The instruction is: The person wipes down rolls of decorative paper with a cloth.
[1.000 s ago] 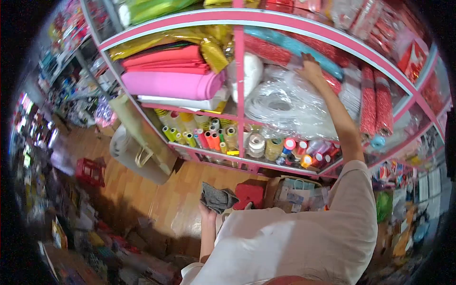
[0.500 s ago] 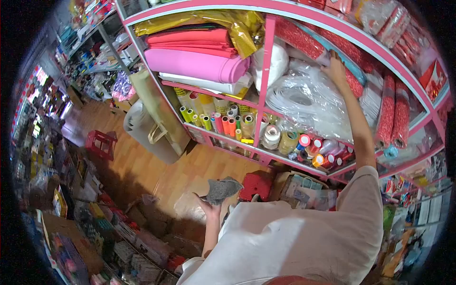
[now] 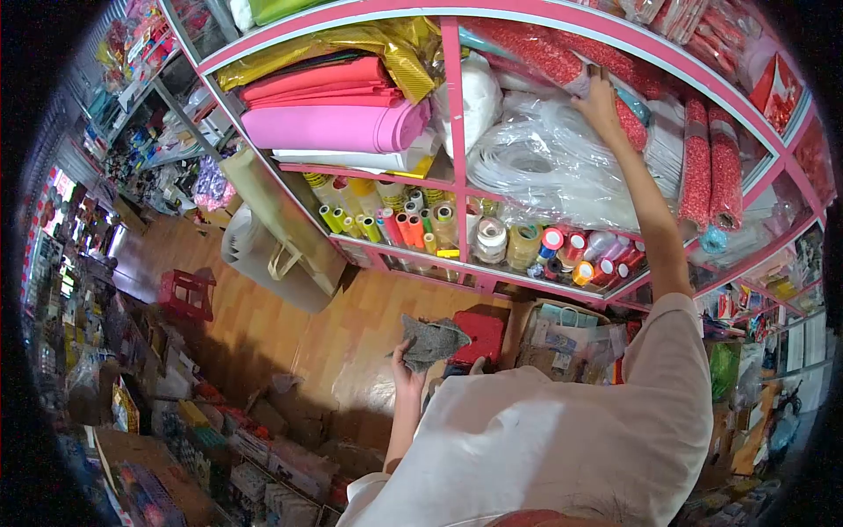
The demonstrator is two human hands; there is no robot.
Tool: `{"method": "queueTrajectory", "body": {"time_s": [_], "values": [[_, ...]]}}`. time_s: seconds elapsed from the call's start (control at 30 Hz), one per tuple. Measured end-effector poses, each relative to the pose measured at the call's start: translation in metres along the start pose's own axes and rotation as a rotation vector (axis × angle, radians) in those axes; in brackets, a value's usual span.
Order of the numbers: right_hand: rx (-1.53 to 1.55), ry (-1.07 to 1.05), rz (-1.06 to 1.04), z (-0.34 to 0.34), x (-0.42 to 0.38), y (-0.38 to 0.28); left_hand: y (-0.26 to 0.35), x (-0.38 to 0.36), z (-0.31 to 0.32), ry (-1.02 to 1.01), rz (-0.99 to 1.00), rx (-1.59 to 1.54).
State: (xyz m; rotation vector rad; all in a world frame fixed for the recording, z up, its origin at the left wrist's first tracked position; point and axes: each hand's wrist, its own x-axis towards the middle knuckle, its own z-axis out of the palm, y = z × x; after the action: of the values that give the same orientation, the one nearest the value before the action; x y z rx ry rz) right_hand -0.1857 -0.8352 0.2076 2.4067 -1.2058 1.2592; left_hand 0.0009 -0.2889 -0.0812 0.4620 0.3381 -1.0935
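My left hand point(image 3: 407, 367) is low, above the floor, its fingers closed on a crumpled grey cloth point(image 3: 432, 342). My right arm reaches up to the shelf. There my right hand point(image 3: 599, 104) is closed over a red patterned roll point(image 3: 540, 54) near a pale band, with the thumb side toward the left. A teal roll point(image 3: 634, 107) shows partly behind my fingers. Just below my hand lies a clear plastic bag of white coiled strips point(image 3: 558, 162).
Pink felt point(image 3: 329, 126) and red sheets point(image 3: 325, 83) are stacked on the left shelf. Tape rolls point(image 3: 525, 244) line the lower shelf. A red stool point(image 3: 479, 337), a cardboard box point(image 3: 540, 356) and a red crate point(image 3: 186, 295) stand on the floor. Two red rolls point(image 3: 724, 176) stand at right.
The view has shifted slightly. My left hand has raised and turned the grey cloth. On the shelf, the red roll under my right hand has shifted and less of the teal roll shows.
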Motion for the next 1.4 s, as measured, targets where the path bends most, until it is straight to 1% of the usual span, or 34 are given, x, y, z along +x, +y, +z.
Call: {"method": "queueTrajectory", "body": {"time_s": [0.03, 0.07, 0.13, 0.2, 0.27, 0.3, 0.4, 0.47, 0.57, 0.63, 0.67, 0.73, 0.77, 0.83, 0.87, 0.93, 0.97, 1.0, 1.07, 1.2, 1.27, 1.37, 1.4], "values": [[-0.002, -0.042, 0.09, -0.002, 0.001, -0.005, 0.0, -0.004, 0.0, -0.022, -0.014, -0.018], [0.004, -0.05, 0.087, -0.002, 0.0, -0.008, 0.0, -0.008, -0.003, -0.042, -0.028, -0.038], [-0.101, 0.109, 0.135, -0.002, 0.0, -0.012, 0.001, -0.012, -0.016, -0.002, 0.013, -0.041], [-0.081, 0.131, 0.098, 0.002, -0.008, -0.014, 0.003, -0.021, -0.028, 0.035, 0.053, -0.047], [-0.09, 0.119, 0.055, 0.007, -0.013, -0.009, 0.004, -0.03, -0.037, -0.006, 0.127, -0.028], [-0.042, 0.111, 0.011, 0.011, -0.013, 0.0, 0.008, -0.031, -0.054, 0.159, 0.157, -0.02], [-0.007, 0.149, -0.023, 0.011, -0.016, 0.0, 0.012, -0.043, -0.062, 0.102, 0.154, -0.099], [-0.008, 0.147, -0.017, 0.009, -0.018, 0.0, 0.015, -0.045, -0.066, 0.102, 0.155, -0.114], [0.051, 0.145, -0.069, 0.008, -0.019, 0.004, 0.019, -0.047, -0.059, 0.074, 0.181, -0.171], [0.033, 0.158, -0.072, 0.007, -0.019, 0.002, 0.021, -0.047, -0.054, 0.261, 0.224, -0.199], [0.036, 0.16, -0.075, 0.008, -0.016, 0.0, 0.021, -0.047, -0.051, 0.259, 0.227, -0.201], [-0.106, 0.171, -0.044, 0.006, -0.011, -0.004, 0.021, -0.049, -0.044, 0.139, 0.22, -0.238], [-0.109, 0.173, -0.041, 0.005, -0.007, -0.006, 0.021, -0.047, -0.044, 0.138, 0.217, -0.235], [-0.146, 0.063, 0.058, -0.001, 0.005, -0.012, 0.021, -0.039, -0.045, 0.203, 0.181, -0.205], [-0.151, 0.07, 0.071, -0.004, 0.007, -0.015, 0.022, -0.032, -0.05, 0.197, 0.175, -0.191], [-0.163, 0.039, 0.06, -0.01, 0.009, -0.012, 0.023, -0.02, -0.052, 0.174, 0.133, -0.096], [-0.194, 0.069, 0.038, -0.001, 0.015, 0.002, 0.023, -0.016, -0.048, 0.074, 0.083, -0.097], [-0.209, 0.073, 0.055, -0.001, 0.02, 0.01, 0.022, -0.01, -0.044, 0.071, 0.067, -0.082], [-0.111, 0.006, -0.005, -0.004, 0.023, 0.014, 0.022, 0.002, -0.037, 0.121, 0.05, -0.01], [-0.155, 0.01, 0.024, -0.01, 0.025, 0.007, 0.023, 0.025, -0.019, 0.052, -0.006, 0.093], [-0.105, -0.115, 0.089, -0.001, 0.032, 0.013, 0.021, 0.031, -0.007, -0.006, -0.016, 0.102], [-0.206, -0.086, 0.112, 0.009, 0.033, 0.013, 0.019, 0.051, -0.026, -0.003, -0.056, 0.071], [-0.207, -0.084, 0.114, 0.01, 0.038, 0.012, 0.017, 0.05, -0.024, -0.006, -0.058, 0.073]]}}
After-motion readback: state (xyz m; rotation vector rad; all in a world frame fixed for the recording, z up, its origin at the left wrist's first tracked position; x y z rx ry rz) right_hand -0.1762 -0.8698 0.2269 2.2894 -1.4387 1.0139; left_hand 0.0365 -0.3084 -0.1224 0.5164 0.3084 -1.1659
